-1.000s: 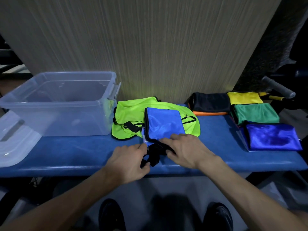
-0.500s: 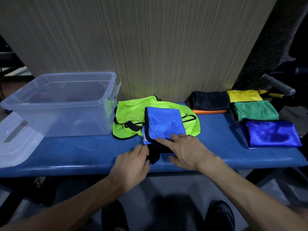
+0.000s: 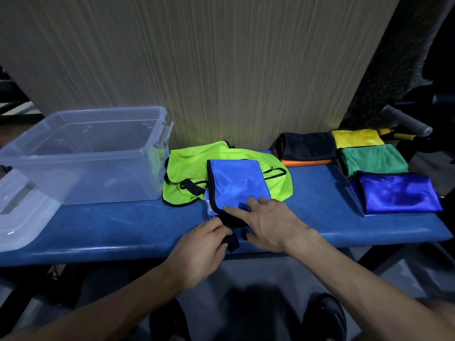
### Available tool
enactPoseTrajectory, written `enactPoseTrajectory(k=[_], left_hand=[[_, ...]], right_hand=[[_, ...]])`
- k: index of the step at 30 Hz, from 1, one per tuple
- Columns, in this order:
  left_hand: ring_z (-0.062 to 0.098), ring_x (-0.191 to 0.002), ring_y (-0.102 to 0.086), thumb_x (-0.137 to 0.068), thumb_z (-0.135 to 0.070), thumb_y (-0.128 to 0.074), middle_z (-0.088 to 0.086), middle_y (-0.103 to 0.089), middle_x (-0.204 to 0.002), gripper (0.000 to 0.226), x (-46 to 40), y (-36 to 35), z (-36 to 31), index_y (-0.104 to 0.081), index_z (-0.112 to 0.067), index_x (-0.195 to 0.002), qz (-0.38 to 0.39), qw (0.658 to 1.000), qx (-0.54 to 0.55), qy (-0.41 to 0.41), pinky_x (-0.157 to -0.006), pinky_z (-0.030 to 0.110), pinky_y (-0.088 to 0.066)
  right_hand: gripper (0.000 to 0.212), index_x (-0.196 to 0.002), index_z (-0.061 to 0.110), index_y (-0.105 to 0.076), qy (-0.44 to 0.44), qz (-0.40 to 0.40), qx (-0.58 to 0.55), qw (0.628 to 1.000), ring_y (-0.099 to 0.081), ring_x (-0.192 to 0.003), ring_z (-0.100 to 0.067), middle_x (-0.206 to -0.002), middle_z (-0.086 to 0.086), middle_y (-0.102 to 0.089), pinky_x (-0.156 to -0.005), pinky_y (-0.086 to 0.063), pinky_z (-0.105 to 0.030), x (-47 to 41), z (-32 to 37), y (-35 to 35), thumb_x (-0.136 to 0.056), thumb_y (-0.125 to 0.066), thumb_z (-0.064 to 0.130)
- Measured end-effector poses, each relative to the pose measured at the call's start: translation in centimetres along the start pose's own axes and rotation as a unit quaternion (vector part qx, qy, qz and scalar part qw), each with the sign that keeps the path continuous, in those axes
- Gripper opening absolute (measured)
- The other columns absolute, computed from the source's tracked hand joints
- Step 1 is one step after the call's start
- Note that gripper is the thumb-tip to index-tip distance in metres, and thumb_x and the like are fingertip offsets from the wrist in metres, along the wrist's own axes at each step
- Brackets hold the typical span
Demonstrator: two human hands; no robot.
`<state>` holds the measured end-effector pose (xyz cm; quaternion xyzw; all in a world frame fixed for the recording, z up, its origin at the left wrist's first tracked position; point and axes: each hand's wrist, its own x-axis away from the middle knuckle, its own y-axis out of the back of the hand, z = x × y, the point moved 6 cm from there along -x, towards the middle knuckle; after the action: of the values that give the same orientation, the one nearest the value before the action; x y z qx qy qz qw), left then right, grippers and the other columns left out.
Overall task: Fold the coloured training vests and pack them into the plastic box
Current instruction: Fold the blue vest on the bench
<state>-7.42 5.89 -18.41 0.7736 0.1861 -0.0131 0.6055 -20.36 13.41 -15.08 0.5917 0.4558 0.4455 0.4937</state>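
Observation:
A partly folded light blue vest (image 3: pixel 234 183) with black trim lies on top of an unfolded neon green vest (image 3: pixel 187 166) on the blue bench (image 3: pixel 123 230). My left hand (image 3: pixel 204 244) pinches the vest's black strap at its near end. My right hand (image 3: pixel 268 222) lies flat with straight fingers, pressing the vest's near edge down. The clear plastic box (image 3: pixel 81 153) stands empty at the left. Folded vests sit at the right: black over orange (image 3: pixel 307 146), yellow (image 3: pixel 354 137), green (image 3: pixel 374 158) and dark blue (image 3: pixel 396 193).
The box's clear lid (image 3: pixel 22 212) lies at the bench's left end, overhanging the front edge. A ribbed wall panel (image 3: pixel 197 70) rises right behind the bench. A grey-gripped handle (image 3: pixel 406 120) juts out at the far right. My shoes (image 3: pixel 325 316) show below the bench.
My left hand has shifted slightly right and curled its fingers round the black strap. My right hand's fingers have slid further onto the blue fabric and flattened.

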Motion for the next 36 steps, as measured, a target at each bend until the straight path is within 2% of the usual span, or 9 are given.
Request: enactPoseTrajectory(k=[6, 11, 15, 17, 20, 23, 29, 32, 36], left_hand=[[0.013, -0.081, -0.062, -0.078, -0.065, -0.054, -0.009, -0.055, -0.094, 0.047, 0.3, -0.3, -1.3, -0.066, -0.024, -0.097, -0.024, 0.992, -0.123, -0.018, -0.048, 0.029, -0.053], [0.013, -0.067, -0.06, -0.06, -0.032, -0.088, -0.005, -0.053, -0.08, 0.033, -0.3, -0.5, -2.8, -0.064, -0.022, -0.08, -0.012, 0.979, -0.198, -0.044, -0.038, 0.026, -0.034], [0.014, -0.074, -0.058, -0.06, -0.016, -0.084, -0.007, -0.055, -0.087, 0.034, -0.2, 0.4, -2.8, -0.07, -0.024, -0.09, -0.039, 0.985, -0.147, -0.076, -0.053, 0.025, -0.046], [0.019, -0.087, -0.055, -0.074, -0.006, -0.075, -0.004, -0.057, -0.096, 0.033, -0.6, 1.4, -2.3, -0.071, -0.02, -0.104, -0.051, 0.988, -0.086, -0.118, -0.07, 0.03, -0.05], [0.017, -0.1, -0.047, -0.094, -0.003, -0.055, -0.004, -0.055, -0.101, 0.023, -2.1, 3.4, -0.7, -0.067, -0.016, -0.109, -0.045, 0.993, 0.038, -0.098, -0.088, 0.028, -0.042], [0.013, -0.093, -0.052, -0.101, -0.007, -0.049, -0.003, -0.056, -0.1, 0.022, -4.2, 3.8, 1.5, -0.067, -0.015, -0.109, -0.002, 0.993, 0.121, -0.017, -0.084, 0.024, -0.041], [0.001, -0.064, -0.055, -0.096, -0.007, -0.061, -0.009, -0.06, -0.084, 0.017, -6.3, 1.7, 4.4, -0.065, -0.02, -0.107, 0.026, 0.98, 0.168, 0.107, -0.065, 0.021, -0.043], [0.008, -0.067, -0.057, -0.089, -0.004, -0.067, -0.006, -0.058, -0.092, 0.02, -6.3, 1.7, 4.3, -0.065, -0.023, -0.097, -0.006, 0.983, 0.159, 0.095, -0.064, 0.015, -0.043], [0.004, -0.074, -0.059, -0.091, -0.007, -0.068, -0.011, -0.059, -0.092, 0.017, -5.9, 1.4, 4.8, -0.073, -0.023, -0.09, -0.022, 0.987, 0.14, 0.072, -0.068, 0.006, -0.038]], right_hand=[[0.076, -0.16, 0.042, -0.005, 0.002, 0.005, -0.002, 1.0, -0.049, -0.117, -0.031, -0.138, -0.01, -0.044, -0.093, -0.042, -0.041, 0.1, 0.0, -0.1, -0.1, -0.051, 0.042], [0.075, -0.16, 0.041, -0.003, 0.007, 0.004, 0.004, 1.0, -0.048, -0.115, -0.031, -0.137, -0.01, -0.043, -0.089, -0.041, -0.039, 0.2, 0.3, 0.0, -0.1, -0.049, 0.04], [0.073, -0.159, 0.043, -0.007, 0.01, 0.012, -0.001, 1.0, -0.047, -0.117, -0.03, -0.138, -0.008, -0.041, -0.086, -0.04, -0.038, 0.2, 0.3, -0.3, -0.1, -0.05, 0.039], [0.069, -0.158, 0.042, -0.013, 0.013, 0.015, -0.001, 1.0, -0.046, -0.119, -0.03, -0.138, -0.008, -0.04, -0.084, -0.038, -0.037, 0.1, 0.5, -0.3, -0.1, -0.05, 0.041], [0.064, -0.156, 0.038, -0.023, 0.015, 0.02, -0.001, 1.0, -0.044, -0.125, -0.03, -0.144, -0.008, -0.037, -0.09, -0.041, -0.039, 0.2, 0.8, -0.5, -0.098, -0.052, 0.039], [0.064, -0.155, 0.038, -0.025, 0.02, 0.017, -0.017, 1.0, -0.043, -0.125, -0.029, -0.144, -0.007, -0.037, -0.094, -0.042, -0.04, 0.7, 1.2, -0.6, -0.097, -0.053, 0.037], [0.079, -0.152, 0.039, -0.032, 0.049, -0.048, -0.09, 0.994, -0.053, -0.109, -0.023, -0.128, 0.002, -0.049, -0.09, -0.05, -0.038, 2.0, -0.6, -1.5, -0.082, -0.069, 0.029], [0.07, -0.143, 0.036, -0.042, 0.05, -0.083, -0.186, 0.978, -0.054, -0.11, -0.015, -0.128, 0.012, -0.049, -0.095, -0.049, -0.034, 2.7, -2.2, -2.3, -0.08, -0.071, 0.03], [0.054, -0.135, 0.035, -0.051, 0.047, -0.111, -0.305, 0.945, -0.052, -0.121, -0.002, -0.131, 0.021, -0.051, -0.102, -0.044, -0.028, 3.5, -3.9, -3.1, -0.086, -0.075, 0.035]])
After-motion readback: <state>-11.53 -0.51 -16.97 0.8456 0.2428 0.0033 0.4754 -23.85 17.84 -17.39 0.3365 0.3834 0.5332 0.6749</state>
